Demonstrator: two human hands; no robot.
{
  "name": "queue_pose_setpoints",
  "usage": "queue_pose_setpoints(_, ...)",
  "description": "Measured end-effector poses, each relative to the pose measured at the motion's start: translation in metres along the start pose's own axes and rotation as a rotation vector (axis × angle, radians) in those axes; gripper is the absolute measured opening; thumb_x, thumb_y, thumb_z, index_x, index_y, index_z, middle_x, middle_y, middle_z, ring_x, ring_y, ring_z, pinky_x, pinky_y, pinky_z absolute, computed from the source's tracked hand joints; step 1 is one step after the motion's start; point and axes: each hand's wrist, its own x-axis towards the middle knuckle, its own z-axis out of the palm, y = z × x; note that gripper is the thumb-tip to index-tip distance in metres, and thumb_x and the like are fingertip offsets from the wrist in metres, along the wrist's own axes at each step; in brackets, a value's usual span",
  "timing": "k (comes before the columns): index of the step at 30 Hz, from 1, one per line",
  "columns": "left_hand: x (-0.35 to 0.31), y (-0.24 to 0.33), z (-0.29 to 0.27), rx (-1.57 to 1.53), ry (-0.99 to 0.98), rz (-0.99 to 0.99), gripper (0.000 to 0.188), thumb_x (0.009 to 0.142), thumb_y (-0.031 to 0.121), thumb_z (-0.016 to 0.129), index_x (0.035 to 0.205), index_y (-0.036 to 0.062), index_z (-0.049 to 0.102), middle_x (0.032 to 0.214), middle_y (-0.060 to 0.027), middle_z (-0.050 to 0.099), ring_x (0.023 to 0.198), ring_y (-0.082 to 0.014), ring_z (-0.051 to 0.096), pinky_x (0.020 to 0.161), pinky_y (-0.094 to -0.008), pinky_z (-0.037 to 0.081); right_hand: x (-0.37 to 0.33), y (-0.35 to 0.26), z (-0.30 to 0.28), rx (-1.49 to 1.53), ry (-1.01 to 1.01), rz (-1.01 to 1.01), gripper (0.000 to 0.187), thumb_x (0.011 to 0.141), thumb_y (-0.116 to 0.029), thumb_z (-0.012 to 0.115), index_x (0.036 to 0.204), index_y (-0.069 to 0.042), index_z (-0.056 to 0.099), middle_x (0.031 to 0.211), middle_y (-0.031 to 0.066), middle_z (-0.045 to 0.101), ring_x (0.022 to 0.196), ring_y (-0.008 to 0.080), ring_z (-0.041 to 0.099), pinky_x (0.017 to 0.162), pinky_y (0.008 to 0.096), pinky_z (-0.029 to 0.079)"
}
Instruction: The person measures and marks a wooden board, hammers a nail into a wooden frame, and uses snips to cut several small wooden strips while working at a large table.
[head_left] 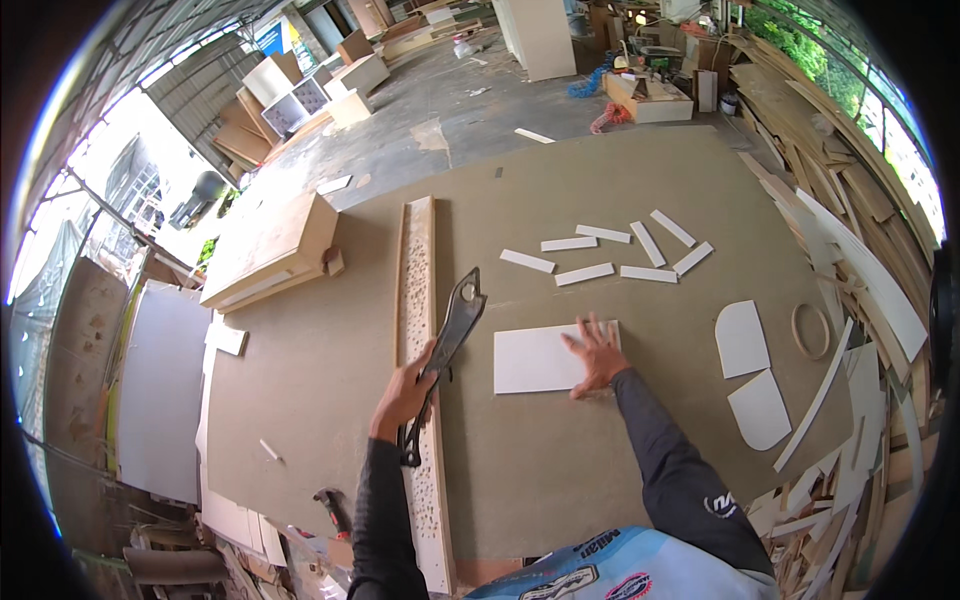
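My left hand (403, 392) is closed around a long dark grey tool (459, 322) with a hole near its far end; its exact kind is unclear. The tool is held tilted above a long narrow wooden tray-like strip (417, 270), whose pale inner face is speckled with small brown spots. To the right, a white rectangular board (535, 360) lies flat on the large brown work surface (520, 460). My right hand (597, 358) rests on the board's right end with its fingers spread.
Several short white strips (584, 273) lie beyond the board. Rightward are two white round-cornered panels (741, 340) and a ring (810, 331). A wooden box (275, 250) stands at the far left, a hammer (333, 510) near my left forearm. Scrap boards (860, 190) crowd the right edge.
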Motion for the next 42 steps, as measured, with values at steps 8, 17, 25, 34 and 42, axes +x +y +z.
queue_pose_setpoints(8,-0.191,-0.09,0.021,-0.197,0.272,-0.126,0.063,0.096,0.0,0.05,0.156,0.0166,0.036,0.071,-0.0019,0.057,0.058,-0.009,0.052,0.054,-0.029,0.049,-0.016,-0.021,-0.012,-0.061,-0.069,-0.055,0.126,0.039,-0.066,0.088,0.149,-0.022,0.046,0.155,0.0225,0.032,0.145,0.0438,0.027,0.113,0.0718,0.019)
queue_pose_setpoints(17,-0.31,-0.093,0.064,-0.207,0.33,-0.418,0.067,0.095,0.0,0.048,0.157,0.0181,0.033,0.066,-0.0036,0.056,0.048,-0.0116,0.051,0.043,-0.0318,0.046,-0.081,-0.15,0.058,0.056,-0.04,-0.284,0.098,0.055,-0.061,0.084,0.139,-0.018,0.059,0.158,0.0242,0.029,0.148,0.0438,0.022,0.117,0.0692,0.012)
queue_pose_setpoints(25,-0.309,-0.083,0.082,-0.133,0.187,-0.427,0.067,0.096,0.005,0.047,0.158,0.0184,0.028,0.064,-0.0048,0.055,0.043,-0.0138,0.053,0.045,-0.034,0.048,-0.11,-0.18,0.091,0.053,0.178,-0.3,0.051,0.097,-0.033,0.054,0.144,-0.015,0.052,0.16,0.0149,0.032,0.151,0.0395,0.018,0.12,0.066,0.007)
queue_pose_setpoints(34,-0.279,-0.092,0.075,0.315,0.053,-0.221,0.064,0.094,0.006,0.046,0.155,0.0098,0.031,0.064,-0.0249,0.06,0.054,-0.0394,0.062,0.059,-0.0519,0.05,-0.088,-0.172,0.098,-0.067,0.119,-0.373,0.055,0.1,-0.033,0.048,0.151,-0.015,0.042,0.162,0.0083,0.03,0.152,0.036,0.015,0.123,0.0606,0.008)
queue_pose_setpoints(42,-0.238,-0.089,0.065,0.532,-0.037,-0.206,0.071,0.082,-0.001,0.048,0.152,-0.0021,0.031,0.077,-0.032,0.062,0.067,-0.0467,0.063,0.068,-0.0562,0.048,-0.071,-0.167,0.095,-0.131,0.125,-0.361,0.056,0.099,-0.033,0.048,0.152,-0.015,0.041,0.163,0.0079,0.029,0.152,0.0361,0.016,0.122,0.0611,0.009)
